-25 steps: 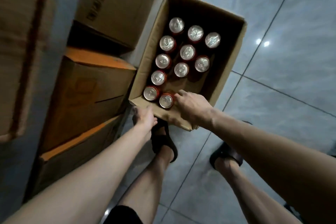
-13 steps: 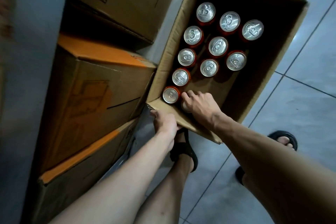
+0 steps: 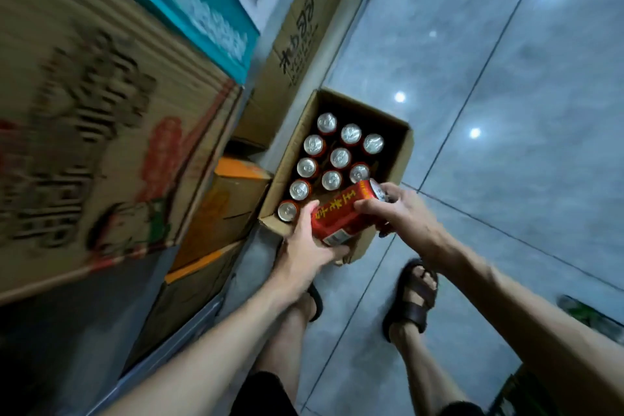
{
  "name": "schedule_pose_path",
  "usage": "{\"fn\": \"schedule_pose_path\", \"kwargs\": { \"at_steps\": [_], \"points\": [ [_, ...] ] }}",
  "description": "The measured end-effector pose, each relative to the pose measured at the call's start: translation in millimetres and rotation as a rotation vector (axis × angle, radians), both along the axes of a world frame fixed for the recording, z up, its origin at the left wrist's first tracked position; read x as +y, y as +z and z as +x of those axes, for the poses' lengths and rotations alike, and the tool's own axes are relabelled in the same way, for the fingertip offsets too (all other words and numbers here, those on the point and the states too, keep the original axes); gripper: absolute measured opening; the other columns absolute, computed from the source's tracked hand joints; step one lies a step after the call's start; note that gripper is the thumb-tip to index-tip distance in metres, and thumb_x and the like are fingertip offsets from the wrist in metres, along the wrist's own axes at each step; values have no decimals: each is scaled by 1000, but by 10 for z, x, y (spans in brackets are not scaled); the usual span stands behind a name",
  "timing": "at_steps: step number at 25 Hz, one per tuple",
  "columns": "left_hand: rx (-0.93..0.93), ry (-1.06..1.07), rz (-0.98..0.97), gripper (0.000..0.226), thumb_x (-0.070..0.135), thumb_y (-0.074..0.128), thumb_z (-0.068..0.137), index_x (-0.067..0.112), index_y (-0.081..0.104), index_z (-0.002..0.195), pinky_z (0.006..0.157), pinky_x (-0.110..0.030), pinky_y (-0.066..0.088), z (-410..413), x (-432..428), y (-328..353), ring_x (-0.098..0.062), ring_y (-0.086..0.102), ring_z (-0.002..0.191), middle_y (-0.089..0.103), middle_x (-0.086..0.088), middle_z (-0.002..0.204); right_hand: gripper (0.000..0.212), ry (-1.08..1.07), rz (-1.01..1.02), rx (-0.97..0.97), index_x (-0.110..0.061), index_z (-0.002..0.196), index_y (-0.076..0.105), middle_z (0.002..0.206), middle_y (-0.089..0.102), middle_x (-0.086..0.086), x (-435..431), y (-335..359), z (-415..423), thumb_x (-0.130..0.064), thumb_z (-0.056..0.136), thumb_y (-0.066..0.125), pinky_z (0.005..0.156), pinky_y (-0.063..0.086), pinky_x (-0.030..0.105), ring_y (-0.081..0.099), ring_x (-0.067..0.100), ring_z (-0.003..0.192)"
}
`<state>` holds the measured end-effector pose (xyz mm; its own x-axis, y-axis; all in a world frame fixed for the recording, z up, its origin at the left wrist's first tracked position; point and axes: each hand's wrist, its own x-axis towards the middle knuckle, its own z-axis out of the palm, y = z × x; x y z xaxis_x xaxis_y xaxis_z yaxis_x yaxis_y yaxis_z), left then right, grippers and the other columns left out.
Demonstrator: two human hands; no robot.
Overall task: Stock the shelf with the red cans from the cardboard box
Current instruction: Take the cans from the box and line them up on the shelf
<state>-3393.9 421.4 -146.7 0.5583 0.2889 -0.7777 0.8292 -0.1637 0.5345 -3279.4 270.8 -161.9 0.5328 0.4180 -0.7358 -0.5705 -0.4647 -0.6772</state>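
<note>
An open cardboard box (image 3: 403,159) stands on the floor with several upright red cans (image 3: 340,158) inside, silver tops showing. Above its near edge a red can with yellow characters (image 3: 344,213) lies tilted on its side, held between both hands. My left hand (image 3: 309,243) cups its lower end from below. My right hand (image 3: 403,211) grips its top end, fingers over the silver lid. The shelf's boards are hidden behind stacked cartons at the left.
Brown cartons (image 3: 111,132) and a teal box (image 3: 202,20) fill the left side, with orange-topped cartons (image 3: 229,199) lower down beside the can box. Grey tiled floor (image 3: 506,111) spreads to the right. My sandalled feet (image 3: 413,297) stand just behind the box.
My right hand has lifted one can out of the box's near end, and my left hand has left the box edge and taken the can's lower end. The view has pulled back and up.
</note>
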Motion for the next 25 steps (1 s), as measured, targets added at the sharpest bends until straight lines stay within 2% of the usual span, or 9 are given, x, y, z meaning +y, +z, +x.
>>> {"fn": "schedule_pose_path", "kwargs": {
  "at_steps": [2, 6, 8, 11, 13, 15, 17, 20, 25],
  "points": [
    [-80, -25, -16, 82, 16, 87, 69, 27, 44, 137, 69, 5, 38, 222, -23, 752, 2, 57, 96, 60, 7, 116, 33, 21, 77, -7, -16, 86, 64, 63, 64, -9, -59, 776, 202, -41, 66, 70, 47, 42, 19, 56, 5, 54],
    [-214, -107, -37, 74, 38, 86, 62, 28, 53, 128, 75, 2, 41, 468, -1, 2453, 0, 62, 96, 67, 11, 106, 27, 58, 242, -74, -18, 85, 65, 65, 64, -10, -99, 2412, 509, -40, 69, 69, 50, 43, 15, 59, 5, 58],
    [-260, -46, -216, 61, 39, 78, 68, 25, 58, 124, 88, -11, 49, 517, 43, 3250, -7, 66, 102, 71, 4, 108, 29, 120, 330, -95, -25, 91, 70, 74, 70, -9, -102, 3215, 608, -41, 68, 68, 54, 46, 13, 65, 4, 65],
    [-289, 50, -496, 52, 23, 72, 79, 14, 58, 129, 103, -44, 49, 464, 153, 4216, -33, 63, 115, 66, -19, 124, 53, 255, 396, -104, -27, 118, 65, 102, 74, 1, 20, 4192, 700, -40, 66, 69, 69, 53, 20, 71, 17, 90],
    [-360, 64, -587, 48, 16, 72, 80, 16, 61, 126, 96, -41, 54, 364, 221, 4686, -34, 64, 114, 66, -19, 124, 64, 364, 413, -128, -28, 125, 60, 110, 72, -1, 168, 4705, 724, -42, 63, 71, 74, 55, 23, 70, 18, 98],
    [-446, 105, -449, 54, 17, 77, 76, 17, 59, 127, 88, -33, 56, 242, 297, 5040, -28, 67, 110, 69, -12, 120, 69, 448, 425, -191, -29, 126, 58, 110, 71, -6, 368, 5167, 705, -44, 61, 73, 72, 53, 19, 69, 11, 97],
    [-494, 195, -169, 71, 30, 86, 58, 21, 59, 123, 86, -30, 57, 107, 384, 5291, -20, 70, 104, 72, -4, 113, 70, 499, 436, -254, -28, 125, 57, 106, 71, -9, 591, 5515, 606, -48, 61, 79, 71, 52, 17, 68, 6, 93],
    [-534, 334, 215, 70, 49, 87, 46, 32, 60, 109, 79, -25, 59, -80, 537, 5456, -2, 70, 88, 73, 11, 96, 74, 502, 397, -384, -26, 126, 55, 110, 68, -7, 940, 5778, 366, -58, 64, 80, 82, 52, 25, 65, 6, 99],
    [-572, 468, 420, 61, 57, 84, 50, 41, 54, 101, 57, -7, 51, -313, 950, 5387, 16, 64, 78, 69, 17, 87, 67, 506, 330, -506, -22, 126, 54, 113, 64, -6, 1655, 5782, -65, -50, 71, 78, 90, 52, 30, 62, 10, 104]
  ]
}}
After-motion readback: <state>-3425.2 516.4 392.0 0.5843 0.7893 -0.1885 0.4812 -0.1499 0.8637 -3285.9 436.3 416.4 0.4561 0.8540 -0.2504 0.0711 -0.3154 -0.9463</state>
